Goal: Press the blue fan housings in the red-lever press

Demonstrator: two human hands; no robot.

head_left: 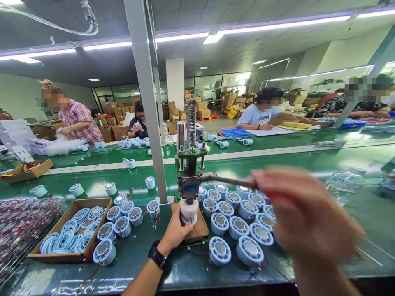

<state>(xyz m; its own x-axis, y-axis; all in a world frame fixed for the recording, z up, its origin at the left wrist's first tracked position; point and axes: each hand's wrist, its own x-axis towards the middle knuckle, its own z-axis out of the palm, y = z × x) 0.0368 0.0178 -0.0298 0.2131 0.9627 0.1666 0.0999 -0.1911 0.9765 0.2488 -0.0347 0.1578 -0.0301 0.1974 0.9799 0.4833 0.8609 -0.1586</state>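
A hand-operated press (189, 164) stands upright in front of me on a board-topped base. My left hand (175, 231) grips a light-blue round unit (188, 219) beneath the white pressing head (189, 208); thumb and fingers are on its sides, hiding part of it. The head appears to touch the unit's top. Out to the right, my right hand (305, 213), smeared by motion, is closed around the end of the press lever (230, 180). Many similar blue units with grey discs (238, 226) and thin wires sit right of the press. More units (122, 225) stand to its left.
A cardboard tray (66, 258) of blue rings lies at left, beside a heap of wired parts (26, 230). A metal post (148, 82) rises behind the press. Across the green conveyor (92, 164), several people sit or stand at work. A clear plastic container (345, 179) is at right.
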